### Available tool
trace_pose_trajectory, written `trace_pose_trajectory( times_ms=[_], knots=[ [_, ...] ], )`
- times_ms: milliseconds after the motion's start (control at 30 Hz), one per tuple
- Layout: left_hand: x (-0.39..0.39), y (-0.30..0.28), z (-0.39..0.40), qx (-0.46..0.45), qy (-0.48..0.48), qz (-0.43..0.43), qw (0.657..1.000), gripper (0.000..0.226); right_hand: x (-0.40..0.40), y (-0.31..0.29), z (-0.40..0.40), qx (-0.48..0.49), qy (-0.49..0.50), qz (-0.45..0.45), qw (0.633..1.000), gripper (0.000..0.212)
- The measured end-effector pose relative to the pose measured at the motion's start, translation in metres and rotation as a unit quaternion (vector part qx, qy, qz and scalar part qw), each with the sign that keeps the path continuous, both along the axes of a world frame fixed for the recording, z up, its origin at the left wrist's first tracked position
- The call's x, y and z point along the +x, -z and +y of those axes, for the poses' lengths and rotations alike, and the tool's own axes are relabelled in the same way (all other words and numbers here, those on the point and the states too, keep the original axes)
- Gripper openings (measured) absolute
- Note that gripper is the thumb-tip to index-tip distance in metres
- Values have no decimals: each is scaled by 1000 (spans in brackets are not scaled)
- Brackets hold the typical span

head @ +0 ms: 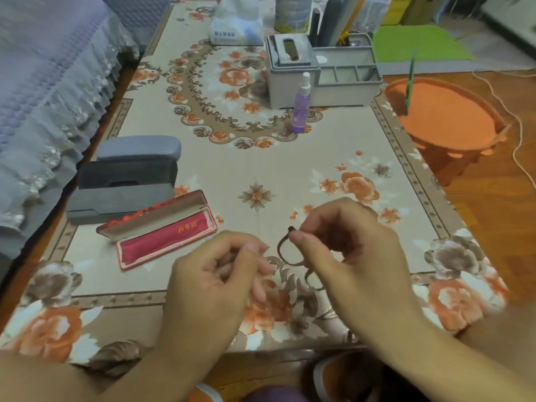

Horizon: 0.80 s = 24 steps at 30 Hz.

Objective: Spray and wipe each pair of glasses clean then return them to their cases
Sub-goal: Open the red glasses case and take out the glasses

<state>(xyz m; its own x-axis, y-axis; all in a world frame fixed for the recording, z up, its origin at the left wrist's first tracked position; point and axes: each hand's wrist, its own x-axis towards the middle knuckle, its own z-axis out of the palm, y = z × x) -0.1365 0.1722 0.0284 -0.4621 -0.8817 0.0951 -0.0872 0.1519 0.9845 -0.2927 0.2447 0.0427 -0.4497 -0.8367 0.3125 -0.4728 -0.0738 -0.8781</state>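
My right hand (345, 250) pinches a pair of thin brown-framed glasses (282, 250) by the frame's upper corner, above the near part of the table. One lens ring shows to the left of my fingers; the other is partly hidden under my palm. My left hand (214, 282) hovers just left of the glasses with its fingers curled; whether it touches them I cannot tell. A red glasses case (162, 230) lies open to the left. Behind it sit two grey cases (121, 195), the farther one open. A purple spray bottle (301, 105) stands upright farther back.
A grey tissue box and desk organiser (322, 74) stand behind the bottle, with a plastic bag (236, 21) and a tin beyond. An orange stool (446, 117) is off the table's right edge. A purple-covered sofa (49, 82) runs along the left.
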Motion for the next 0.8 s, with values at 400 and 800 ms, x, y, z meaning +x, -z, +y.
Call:
trace_pose_trajectory(
  times_ms=[400, 800],
  knots=[
    [-9, 8, 0, 359, -10, 125, 925, 30, 24, 35, -8, 22, -46, 289, 956, 28],
    [-1, 32, -35, 376, -84, 20, 923, 19, -49, 39, -21, 381, 36, 161, 910, 31]
  ],
)
